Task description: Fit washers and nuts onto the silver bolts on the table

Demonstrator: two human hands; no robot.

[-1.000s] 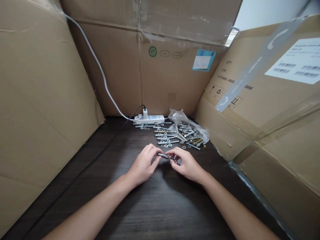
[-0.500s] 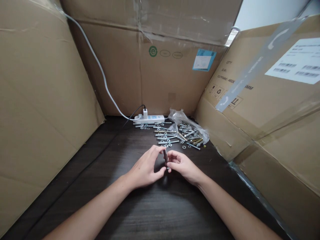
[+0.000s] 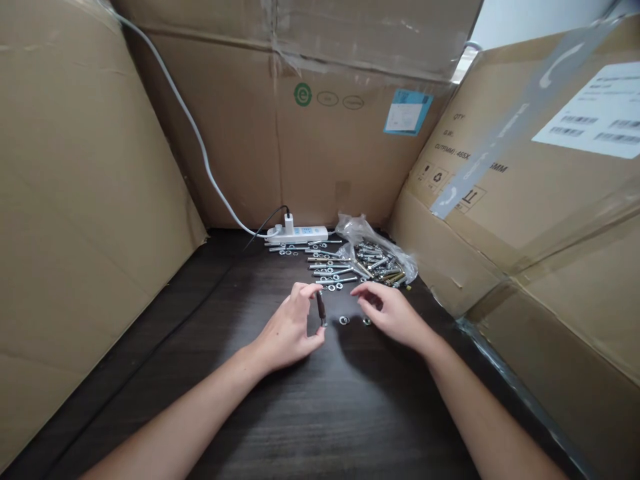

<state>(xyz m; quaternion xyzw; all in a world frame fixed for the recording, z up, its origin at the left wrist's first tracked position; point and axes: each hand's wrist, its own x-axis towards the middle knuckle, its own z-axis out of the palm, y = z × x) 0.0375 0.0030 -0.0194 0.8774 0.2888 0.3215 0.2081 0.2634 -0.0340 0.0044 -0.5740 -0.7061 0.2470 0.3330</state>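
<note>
My left hand (image 3: 290, 327) pinches an expansion bolt (image 3: 321, 308) by its two ends, between thumb and fingertip. The bolt stands nearly upright, slightly tilted, and its middle looks dark. My right hand (image 3: 390, 312) is apart from it on the right, thumb and fingers parted with nothing between them. On the dark table between the hands lies a washer (image 3: 344, 321). A small nut (image 3: 367, 321) lies just under my right thumb, partly shaded by the hand.
Rows of bolts (image 3: 333, 272) with washers and nuts lie beyond my hands. A pile of bolts (image 3: 383, 261) spills from a clear plastic bag (image 3: 365, 233). Behind them is a white power strip (image 3: 300, 233) with cables. Cardboard boxes (image 3: 330, 167) wall in the table.
My right hand has moved off the bolt to the right and opened. The washer and nut now show on the table. My left hand keeps the bolt, slightly further left.
</note>
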